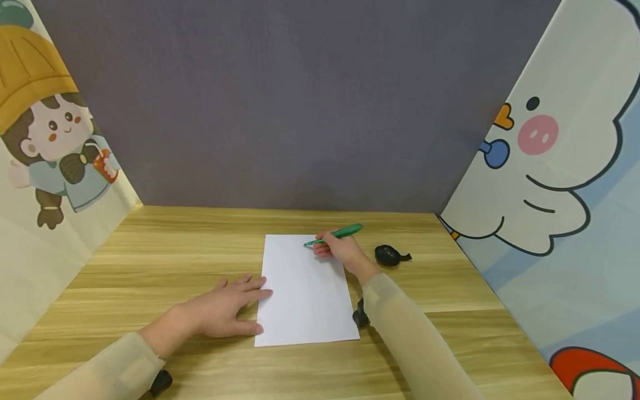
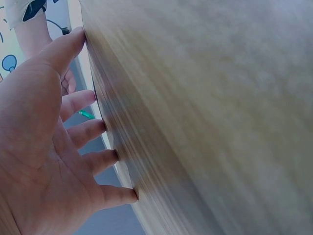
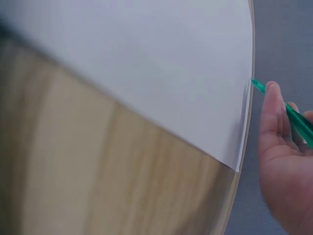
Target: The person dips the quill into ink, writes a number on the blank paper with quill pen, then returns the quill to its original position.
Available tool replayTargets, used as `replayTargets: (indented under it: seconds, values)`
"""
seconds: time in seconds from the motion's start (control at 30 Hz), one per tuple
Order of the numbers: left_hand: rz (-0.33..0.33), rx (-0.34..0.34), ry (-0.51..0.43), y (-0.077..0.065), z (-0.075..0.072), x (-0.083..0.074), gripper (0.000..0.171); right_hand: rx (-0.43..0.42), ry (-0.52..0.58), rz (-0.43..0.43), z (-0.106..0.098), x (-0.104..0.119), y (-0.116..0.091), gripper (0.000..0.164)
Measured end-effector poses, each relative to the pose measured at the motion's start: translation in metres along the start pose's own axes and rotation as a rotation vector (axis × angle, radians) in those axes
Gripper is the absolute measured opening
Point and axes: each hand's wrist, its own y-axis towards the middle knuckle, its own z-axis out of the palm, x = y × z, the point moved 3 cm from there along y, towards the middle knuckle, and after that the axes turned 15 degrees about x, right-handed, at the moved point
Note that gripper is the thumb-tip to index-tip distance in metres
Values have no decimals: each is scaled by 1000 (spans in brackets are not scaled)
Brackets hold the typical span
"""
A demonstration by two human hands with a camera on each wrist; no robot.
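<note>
A white sheet of paper (image 1: 305, 294) lies on the wood-grain table, its long side running away from me. Near its top edge my right hand (image 1: 339, 249) pinches a green pen (image 1: 347, 230), tip pointing left and down at the paper. In the right wrist view the pen (image 3: 299, 122) shows between thumb and fingers, its tip at the sheet's edge line. My left hand (image 1: 227, 308) rests with spread fingers at the paper's left edge, fingertips over the border. The left wrist view shows that hand's palm side (image 2: 44, 142), holding nothing.
To the right of the sheet lies a small black rounded object (image 1: 387, 255) with a short tail. A grey panel (image 1: 290, 111) stands behind the wooden table (image 1: 200, 244). Cartoon-printed walls (image 1: 560, 183) flank both sides. Dark bits of the wrist gear (image 1: 161, 383) show under the sleeves.
</note>
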Motion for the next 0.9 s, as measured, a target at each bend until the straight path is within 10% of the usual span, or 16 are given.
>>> replayTargets:
  seconds: [0.9]
  values:
    - [4,-2,6,0,0,1,84,-8,-44,11,2,5,2,37]
